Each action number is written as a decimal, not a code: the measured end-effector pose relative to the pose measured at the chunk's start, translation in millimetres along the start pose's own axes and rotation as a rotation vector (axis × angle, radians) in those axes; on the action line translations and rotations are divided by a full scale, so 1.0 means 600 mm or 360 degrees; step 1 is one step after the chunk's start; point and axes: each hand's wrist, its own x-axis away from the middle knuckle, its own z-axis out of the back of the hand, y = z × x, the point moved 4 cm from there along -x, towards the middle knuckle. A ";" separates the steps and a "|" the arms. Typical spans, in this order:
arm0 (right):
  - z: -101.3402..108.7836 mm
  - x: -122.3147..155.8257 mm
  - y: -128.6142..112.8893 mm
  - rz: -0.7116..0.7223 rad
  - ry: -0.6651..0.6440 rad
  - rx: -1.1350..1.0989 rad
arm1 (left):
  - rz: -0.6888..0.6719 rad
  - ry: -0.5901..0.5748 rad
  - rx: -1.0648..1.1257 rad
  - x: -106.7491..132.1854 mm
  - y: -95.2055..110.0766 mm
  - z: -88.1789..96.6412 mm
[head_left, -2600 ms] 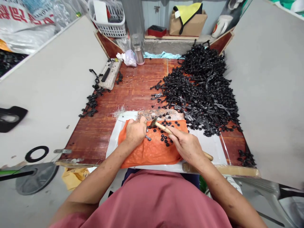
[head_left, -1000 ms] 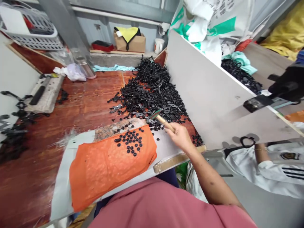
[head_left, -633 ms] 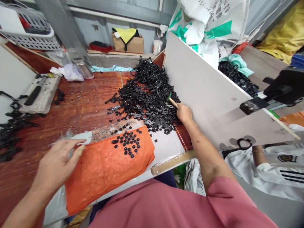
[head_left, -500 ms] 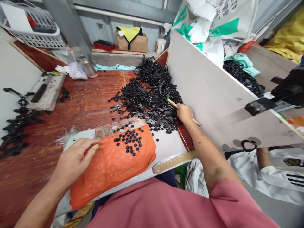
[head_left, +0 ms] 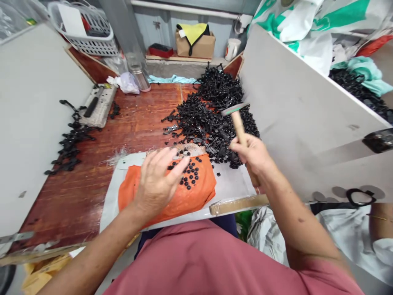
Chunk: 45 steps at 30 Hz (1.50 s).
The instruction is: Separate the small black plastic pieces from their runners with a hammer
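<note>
Holding hammer (head_left: 238, 123) by its wooden handle, right hand (head_left: 255, 155), fingers wrapped round it; head up, handle end sticking out below the palm. Clock read from the orange cloth (head_left: 199, 194), 12 = far side of desk (head_left: 144, 112): hammer at 1 to 2 o'clock, its head seen against the big pile of black parts (head_left: 215, 119); touching or not, can't tell. Left hand (head_left: 158, 176) spread, fingers fanned, thumb apart, slightly blurred; nothing visible in it. It's over the cloth; contact can't be told. Small black caps (head_left: 188, 171) sit loose on the cloth toward 2 o'clock, right beside the left thumb. Stone slab (head_left: 196, 149) along the cloth's 12 o'clock edge, a few more bits on it. White sheet (head_left: 236, 182) under the cloth, showing at 3 and 9. Smaller heap of black parts (head_left: 69, 149) at 10 o'clock, by the panel. Black-handled tool (head_left: 93, 104) at 10 to 11, lying on a rough block (head_left: 106, 107). Flask (head_left: 141, 78) near 12, plastic bag (head_left: 128, 84) just beside it. White basket (head_left: 100, 45) at 11, cardboard box (head_left: 196, 45) with yellow cloth (head_left: 190, 33) near 12, mug (head_left: 232, 50) at 1. Co-worker's arm (head_left: 380, 223) at 3, beyond the grey panel (head_left: 291, 114), partly cut off.
</note>
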 end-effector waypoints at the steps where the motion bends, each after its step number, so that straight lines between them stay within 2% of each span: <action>1: -0.038 0.028 -0.004 -0.0084 -0.0238 -0.0175 | -0.0113 0.0055 0.0011 -0.005 0.017 0.000; 3: -0.110 0.080 -0.007 -0.0227 -0.0679 -0.0452 | -0.0302 0.0086 0.0065 -0.011 0.041 -0.001; 4: -0.139 0.101 -0.007 -0.0301 -0.0827 -0.0579 | -0.0360 0.0082 0.0096 -0.011 0.048 -0.001; 7: -0.192 0.139 0.004 -0.0523 -0.0964 -0.0902 | -0.0334 0.0039 0.0161 0.000 0.043 0.000; 11: -0.212 0.158 0.016 -0.0687 -0.0938 -0.1140 | -0.0007 -0.0246 0.0186 0.028 0.020 -0.004; 14: -0.215 0.163 0.017 -0.0694 -0.0881 -0.1059 | 0.0192 -0.0389 0.0302 0.047 0.021 -0.009; 17: -0.222 0.161 0.007 -0.0601 -0.0849 -0.0901 | 0.0468 -0.0495 0.0667 0.058 0.024 -0.013; 19: -0.225 0.159 0.002 -0.0547 -0.0833 -0.0826 | 0.0728 -0.0604 0.0951 0.064 0.011 -0.017; 21: -0.219 0.159 0.005 -0.0524 -0.0799 -0.0752 | 0.0985 -0.0618 0.1136 0.071 -0.019 -0.015; 23: -0.197 0.162 0.020 -0.0463 -0.0684 -0.0635 | 0.1150 -0.0557 0.1153 0.082 -0.061 -0.009; 25: -0.159 0.167 0.046 -0.0332 -0.0504 -0.0419 | 0.1164 -0.0587 0.1014 0.093 -0.098 -0.006; 27: -0.118 0.177 0.082 -0.0233 -0.0348 -0.0162 | 0.1077 -0.0710 0.0817 0.101 -0.118 -0.010; 30: -0.075 0.195 0.145 -0.0296 -0.0215 0.0061 | 0.0969 -0.0836 0.0605 0.103 -0.121 -0.027; 33: -0.062 0.206 0.188 -0.0353 -0.0159 0.0120 | 0.0944 -0.0868 0.0534 0.100 -0.113 -0.049; 37: -0.068 0.203 0.199 -0.0303 -0.0146 0.0246 | 0.0895 -0.0872 0.0534 0.099 -0.111 -0.066; 45: -0.068 0.196 0.206 -0.0352 -0.0223 0.0275 | 0.0863 -0.0961 0.0439 0.099 -0.112 -0.070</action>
